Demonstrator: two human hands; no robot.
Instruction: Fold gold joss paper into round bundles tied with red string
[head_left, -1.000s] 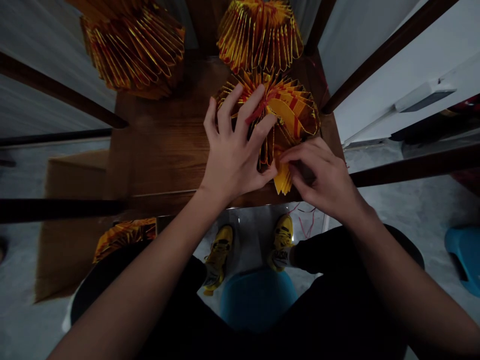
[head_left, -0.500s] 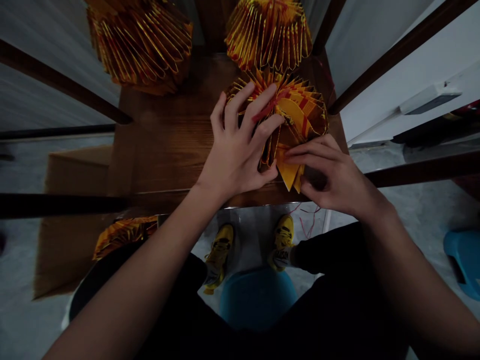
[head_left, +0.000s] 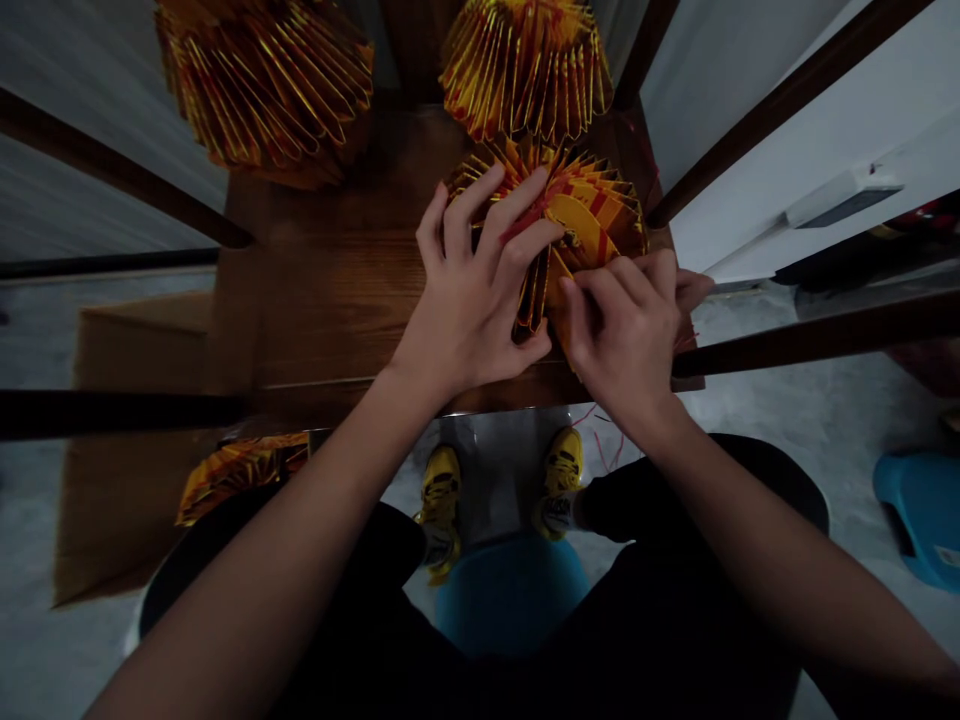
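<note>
A fan-shaped bundle of folded gold and red paper (head_left: 592, 205) lies on the wooden table (head_left: 330, 290), tied with a red string. My left hand (head_left: 472, 290) rests on its left side, fingers spread and curved over the folds and the string. My right hand (head_left: 626, 325) is curled against the bundle's near right edge, its fingers closed over the paper folds there. Part of the bundle is hidden under both hands.
Two more folded gold paper bundles stand at the back, one at the left (head_left: 262, 80) and one in the middle (head_left: 525, 65). Flat gold paper (head_left: 240, 470) lies on my lap. Below are a blue stool (head_left: 510, 595), yellow shoes and another blue stool (head_left: 919, 515) at right.
My right hand has moved up and in, folding the loose yellow sheets at the bundle's near edge under its fingers. My left hand has stayed on the bundle.
</note>
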